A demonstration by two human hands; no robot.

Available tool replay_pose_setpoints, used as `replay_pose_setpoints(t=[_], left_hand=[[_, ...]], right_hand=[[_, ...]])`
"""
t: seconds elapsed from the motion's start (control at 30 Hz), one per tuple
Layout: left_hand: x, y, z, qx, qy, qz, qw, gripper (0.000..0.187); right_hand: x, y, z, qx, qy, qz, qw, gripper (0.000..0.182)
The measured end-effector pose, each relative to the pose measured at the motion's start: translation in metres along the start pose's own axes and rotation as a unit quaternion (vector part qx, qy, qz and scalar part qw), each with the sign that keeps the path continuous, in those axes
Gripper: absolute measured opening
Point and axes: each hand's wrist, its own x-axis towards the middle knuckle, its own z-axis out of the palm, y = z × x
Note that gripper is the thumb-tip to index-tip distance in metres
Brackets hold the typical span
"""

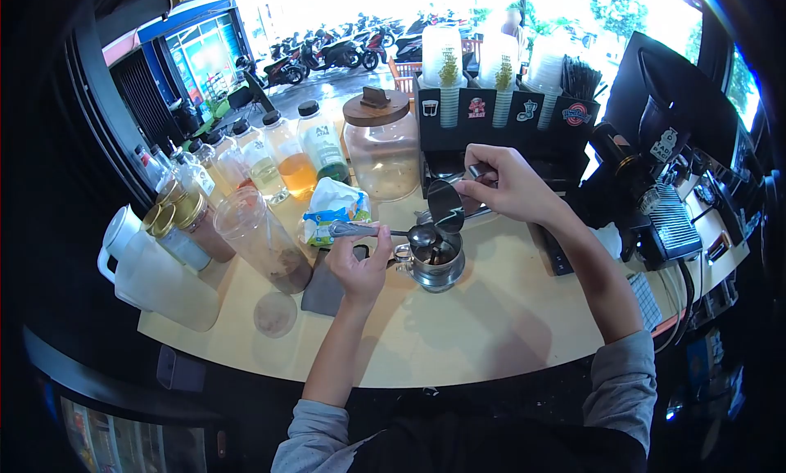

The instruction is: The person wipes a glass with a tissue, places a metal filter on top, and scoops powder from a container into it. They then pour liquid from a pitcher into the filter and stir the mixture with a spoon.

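My left hand (pixel 362 267) pinches the handle of a metal spoon (pixel 422 235), its bowl held over the mouth of a glass mug (pixel 438 270). Dark contents show inside the mug, which stands on the table. Closed around a short handle, my right hand (pixel 512 182) holds a small dark metal cup (pixel 446 208) tipped on its side, right above the mug and the spoon. A dark grey cloth (pixel 323 297) lies beneath my left hand, and a tissue pack (pixel 336 207) sits just beyond it.
Left on the table (pixel 401 350) are a white jug (pixel 164 280), a clear canister (pixel 262 239) with brown powder, a round lid (pixel 274 315) and several bottles (pixel 295 166). Behind stand a wooden-lidded jar (pixel 383 149) and a black cup holder (pixel 499 113); black equipment (pixel 667 203) is at right.
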Motion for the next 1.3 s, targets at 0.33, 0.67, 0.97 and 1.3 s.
replay_pose_setpoints(t=[0.33,0.67,0.97,1.3], left_hand=[[-0.001,0.002,0.001,-0.004,-0.003,-0.01,1.0,0.014],[-0.001,0.002,0.0,0.015,-0.016,0.01,1.0,0.016],[-0.001,0.001,0.001,0.016,-0.016,0.016,1.0,0.016],[-0.003,-0.001,0.0,0.023,-0.011,0.015,1.0,0.016]], right_hand=[[0.01,-0.01,0.005,-0.064,-0.024,-0.033,0.997,0.027],[0.008,-0.024,0.006,-0.07,-0.047,-0.047,0.995,0.023],[0.01,-0.024,0.01,-0.088,-0.035,-0.117,0.989,0.028],[0.009,-0.021,0.002,-0.12,-0.013,-0.095,0.988,0.029]])
